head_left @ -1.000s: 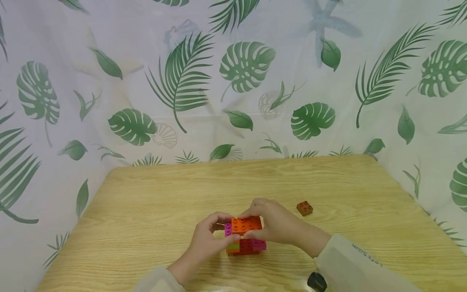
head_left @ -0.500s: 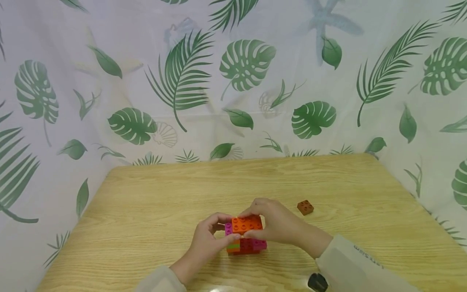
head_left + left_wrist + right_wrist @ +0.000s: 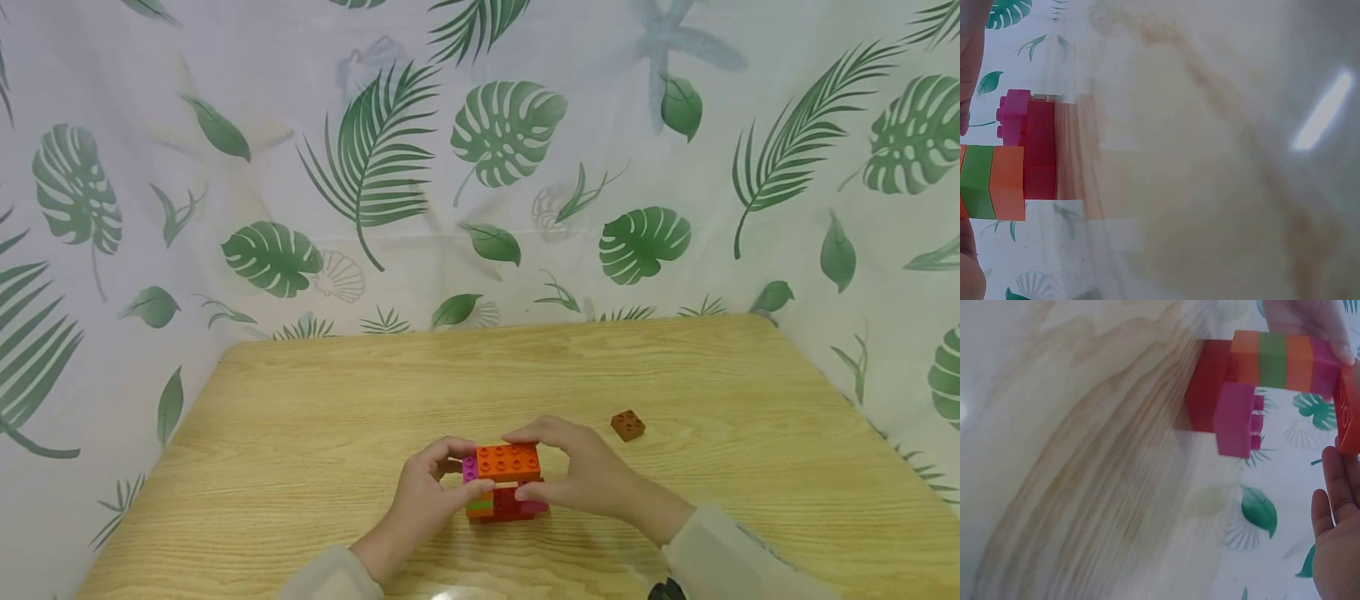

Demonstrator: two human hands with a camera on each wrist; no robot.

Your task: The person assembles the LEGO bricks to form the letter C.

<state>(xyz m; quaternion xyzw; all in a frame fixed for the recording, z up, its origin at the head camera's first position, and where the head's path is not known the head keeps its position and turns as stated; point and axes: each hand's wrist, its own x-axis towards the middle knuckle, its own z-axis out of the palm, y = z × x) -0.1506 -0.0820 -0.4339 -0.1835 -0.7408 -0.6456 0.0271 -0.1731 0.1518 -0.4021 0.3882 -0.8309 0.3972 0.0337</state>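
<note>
My left hand [image 3: 420,492] pinches the side column of a toy building-block structure, thumb in front and fingers behind. That column stacks orange, green [image 3: 977,181], orange and pink bricks on a red base brick [image 3: 1041,150]. A pink brick [image 3: 1235,419] sits on the base's other end, its studs bare. Across the top lies an orange eight-stud brick [image 3: 508,462], sticking out over the gap above the base. My right hand [image 3: 592,479] is spread around this brick's right end, index fingertip behind it and thumb lower in front. Its fingers look fairly straight in the right wrist view.
A small brown four-stud brick [image 3: 627,425] lies on the wooden table [image 3: 337,408], behind and right of the structure. A leaf-patterned curtain [image 3: 495,250] encloses the back and sides. A black object [image 3: 666,590] shows by the right sleeve.
My right hand has let go of the orange top brick and shifted slightly right, fingers wider apart. The brick stays on the column. My left hand keeps its place.
</note>
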